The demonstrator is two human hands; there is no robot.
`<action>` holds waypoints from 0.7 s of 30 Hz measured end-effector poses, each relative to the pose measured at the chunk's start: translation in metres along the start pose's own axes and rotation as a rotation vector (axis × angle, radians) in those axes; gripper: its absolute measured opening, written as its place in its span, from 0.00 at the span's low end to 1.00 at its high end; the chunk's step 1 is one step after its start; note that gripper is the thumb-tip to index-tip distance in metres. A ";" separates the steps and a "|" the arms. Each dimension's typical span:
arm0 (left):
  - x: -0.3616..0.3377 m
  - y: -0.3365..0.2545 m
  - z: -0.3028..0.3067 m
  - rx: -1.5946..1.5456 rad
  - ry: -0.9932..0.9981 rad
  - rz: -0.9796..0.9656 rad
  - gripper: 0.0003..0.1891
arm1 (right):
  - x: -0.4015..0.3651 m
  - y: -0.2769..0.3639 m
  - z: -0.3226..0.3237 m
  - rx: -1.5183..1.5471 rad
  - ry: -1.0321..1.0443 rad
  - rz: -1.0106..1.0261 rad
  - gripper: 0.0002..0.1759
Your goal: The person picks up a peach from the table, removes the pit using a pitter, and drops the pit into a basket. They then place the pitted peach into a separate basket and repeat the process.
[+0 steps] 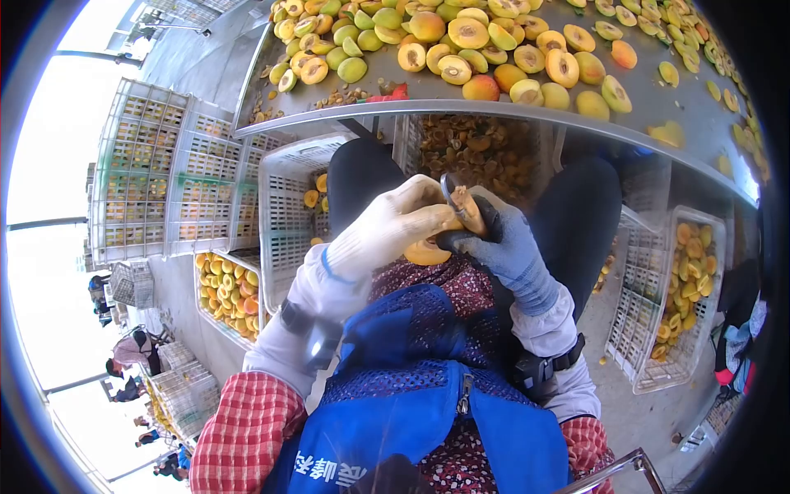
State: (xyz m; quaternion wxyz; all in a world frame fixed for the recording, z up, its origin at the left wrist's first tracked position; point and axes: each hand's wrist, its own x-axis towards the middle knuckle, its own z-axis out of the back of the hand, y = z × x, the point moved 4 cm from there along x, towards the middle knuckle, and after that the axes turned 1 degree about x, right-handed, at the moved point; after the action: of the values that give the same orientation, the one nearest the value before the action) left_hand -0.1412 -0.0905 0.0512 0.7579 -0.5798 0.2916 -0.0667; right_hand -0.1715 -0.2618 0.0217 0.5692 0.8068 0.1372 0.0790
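My left hand [395, 224], in a white knit glove, has its fingers bent around a piece of fruit just above my lap. Opposite it, my right hand [510, 247], in a grey-blue glove with dark fingers, is closed on a tool with a wooden handle [469, 212] and a dark metal end [448, 188]. The two hands nearly touch. An orange fruit half [427, 253] shows just below the fingers of my left hand. Halved fruit [468, 34] lies cut side up and cut side down on the metal table in front.
The metal table's edge [329, 115] runs before my knees. Under it sits a crate of brown fruit pieces [477, 152]. Crates stand at left [284, 214] and right [638, 321]. Stacked crates [140, 173] rise farther left. Other people [132, 350] are at far left.
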 end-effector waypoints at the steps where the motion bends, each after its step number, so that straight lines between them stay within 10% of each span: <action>1: 0.002 0.000 -0.004 -0.073 -0.032 0.004 0.19 | 0.002 -0.001 -0.002 -0.054 0.002 0.023 0.24; 6: 0.004 0.006 -0.025 -0.167 -0.368 -0.163 0.15 | -0.001 -0.014 -0.010 -0.328 -0.415 0.136 0.12; 19: 0.004 0.037 -0.018 -0.537 -0.494 -0.164 0.24 | -0.012 -0.002 -0.014 -0.387 -0.358 0.137 0.15; 21: 0.001 0.036 -0.012 -0.530 -0.479 -0.164 0.23 | -0.014 0.002 -0.018 -0.816 -0.267 0.290 0.15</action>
State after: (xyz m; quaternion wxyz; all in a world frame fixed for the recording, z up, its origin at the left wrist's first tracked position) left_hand -0.1552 -0.0897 0.0157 0.6203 -0.7766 0.0657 0.0883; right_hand -0.1891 -0.2510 0.0303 0.8364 0.5305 -0.0942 0.1006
